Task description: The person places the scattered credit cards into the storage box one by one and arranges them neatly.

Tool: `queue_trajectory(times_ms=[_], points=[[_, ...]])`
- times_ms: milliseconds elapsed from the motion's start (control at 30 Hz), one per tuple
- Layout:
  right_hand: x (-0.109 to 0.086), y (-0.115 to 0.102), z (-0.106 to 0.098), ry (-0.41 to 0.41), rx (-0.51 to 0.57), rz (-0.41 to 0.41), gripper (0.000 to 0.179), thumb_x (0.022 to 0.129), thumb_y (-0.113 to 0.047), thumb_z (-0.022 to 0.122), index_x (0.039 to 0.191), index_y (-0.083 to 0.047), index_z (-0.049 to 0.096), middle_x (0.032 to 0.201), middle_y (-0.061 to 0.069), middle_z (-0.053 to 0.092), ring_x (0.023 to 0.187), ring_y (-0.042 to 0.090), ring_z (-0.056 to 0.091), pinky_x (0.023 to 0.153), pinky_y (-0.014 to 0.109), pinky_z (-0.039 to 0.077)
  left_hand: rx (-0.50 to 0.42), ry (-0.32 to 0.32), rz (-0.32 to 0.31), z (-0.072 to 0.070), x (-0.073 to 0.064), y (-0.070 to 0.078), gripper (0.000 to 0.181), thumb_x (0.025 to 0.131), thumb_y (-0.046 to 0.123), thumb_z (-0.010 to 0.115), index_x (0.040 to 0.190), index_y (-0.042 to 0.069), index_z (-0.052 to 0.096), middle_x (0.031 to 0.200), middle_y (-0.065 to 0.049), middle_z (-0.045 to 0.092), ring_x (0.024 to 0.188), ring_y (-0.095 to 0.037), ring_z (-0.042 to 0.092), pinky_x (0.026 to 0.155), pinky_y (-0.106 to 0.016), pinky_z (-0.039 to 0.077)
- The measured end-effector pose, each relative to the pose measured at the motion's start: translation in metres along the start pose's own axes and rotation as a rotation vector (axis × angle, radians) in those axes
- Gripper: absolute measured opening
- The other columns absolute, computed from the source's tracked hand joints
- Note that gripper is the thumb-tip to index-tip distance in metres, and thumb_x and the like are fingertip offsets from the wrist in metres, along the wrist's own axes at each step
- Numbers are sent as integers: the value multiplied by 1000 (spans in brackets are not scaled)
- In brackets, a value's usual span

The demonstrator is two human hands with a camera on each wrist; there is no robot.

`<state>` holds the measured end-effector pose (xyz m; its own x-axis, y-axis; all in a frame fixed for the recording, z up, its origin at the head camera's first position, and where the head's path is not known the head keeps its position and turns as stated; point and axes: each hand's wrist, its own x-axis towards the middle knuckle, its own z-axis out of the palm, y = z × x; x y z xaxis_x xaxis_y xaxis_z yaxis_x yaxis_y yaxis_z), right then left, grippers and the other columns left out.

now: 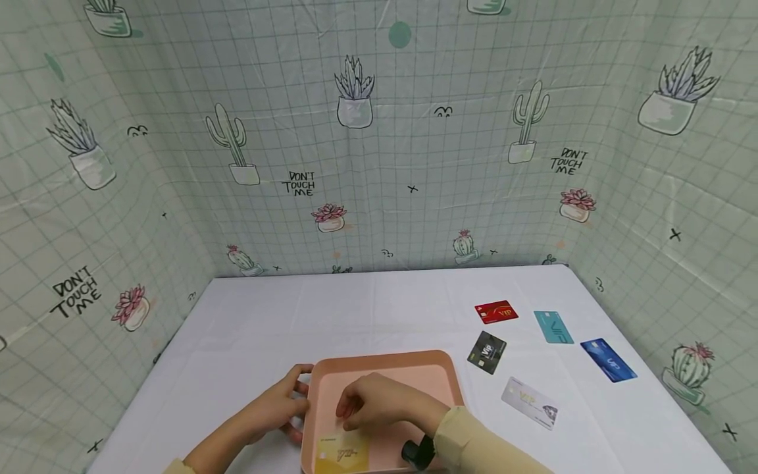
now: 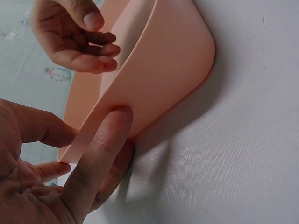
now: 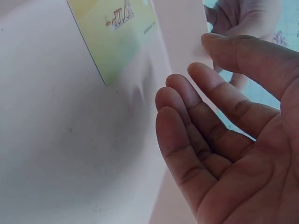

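Observation:
In the head view, my left hand (image 1: 275, 408) rests against the outer left side of a shallow peach-pink tray (image 1: 408, 359). Its fingertips touch the wall and rim, as the left wrist view shows with my left hand (image 2: 51, 177) beside the tray wall (image 2: 159, 65). Over the tray hovers my right hand (image 1: 379, 401), its fingers loosely bent. Nothing lies between those fingers in the right wrist view, where my right hand (image 3: 233, 135) is seen from the palm side. A yellow card marked VIP (image 1: 342, 454) lies flat in the tray's near left corner.
On the white table (image 1: 367, 316), right of the tray, lie several VIP cards: red (image 1: 496, 312), black (image 1: 487, 352), teal (image 1: 553, 327), blue (image 1: 608, 360) and silver (image 1: 530, 401). A cactus-printed cloth (image 1: 414, 151) hangs behind and at both sides.

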<state>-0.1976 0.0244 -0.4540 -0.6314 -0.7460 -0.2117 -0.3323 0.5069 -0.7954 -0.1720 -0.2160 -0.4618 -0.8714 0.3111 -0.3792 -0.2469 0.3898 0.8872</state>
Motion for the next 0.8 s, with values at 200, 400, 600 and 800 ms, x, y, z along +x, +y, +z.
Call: queue_trajectory(times_ms=[200, 400, 600, 800], points=[[-4, 1, -6, 17, 2, 4, 12, 89, -13, 78, 101, -10, 76, 88, -12, 70, 78, -3, 62, 75, 15, 54, 4, -2, -2, 0, 0, 1, 74, 86, -2, 56, 155, 2, 27, 123, -24, 47, 86, -26, 68, 57, -40, 64], [-10, 4, -15, 44, -21, 7, 13, 90, -16, 77, 103, -11, 77, 90, -12, 71, 80, -3, 62, 76, 17, 55, 10, -6, -8, -1, 0, 1, 75, 87, -1, 57, 155, 2, 27, 122, -23, 48, 85, -25, 69, 58, -40, 64], [-17, 9, -24, 72, -31, 7, 14, 90, -16, 77, 103, -10, 78, 90, -13, 72, 80, -4, 63, 76, 16, 55, 3, -24, 5, -1, -1, 2, 75, 87, 0, 56, 155, 1, 25, 123, -24, 48, 85, -25, 69, 59, -40, 64], [-24, 13, -28, 84, -18, 6, 14, 90, -16, 78, 102, -9, 78, 91, -10, 73, 81, -2, 64, 75, 17, 56, 2, -31, 6, -1, -2, 2, 75, 87, 0, 56, 155, 1, 25, 124, -24, 48, 85, -25, 69, 59, -40, 64]])
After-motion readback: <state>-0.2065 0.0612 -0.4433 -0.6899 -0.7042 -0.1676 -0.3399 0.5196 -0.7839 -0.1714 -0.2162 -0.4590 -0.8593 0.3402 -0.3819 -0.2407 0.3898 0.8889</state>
